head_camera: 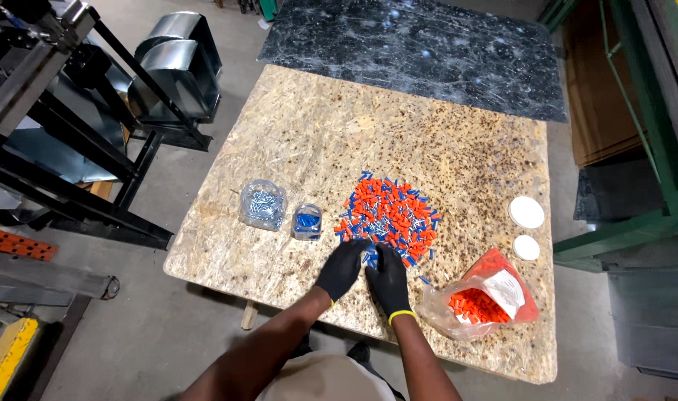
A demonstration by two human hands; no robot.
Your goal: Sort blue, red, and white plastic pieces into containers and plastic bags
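Resting on connector pile (389, 215) | left hand (342, 267) grip loose, fingers spread | right hand (388, 278) likewise, holding nothing

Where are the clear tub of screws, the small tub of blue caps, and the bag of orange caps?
Clear tub of screws (262, 203), head view, on its middle.
Small tub of blue caps (307, 220), head view, on its blue contents.
Bag of orange caps (478, 304), head view, on the orange caps inside.
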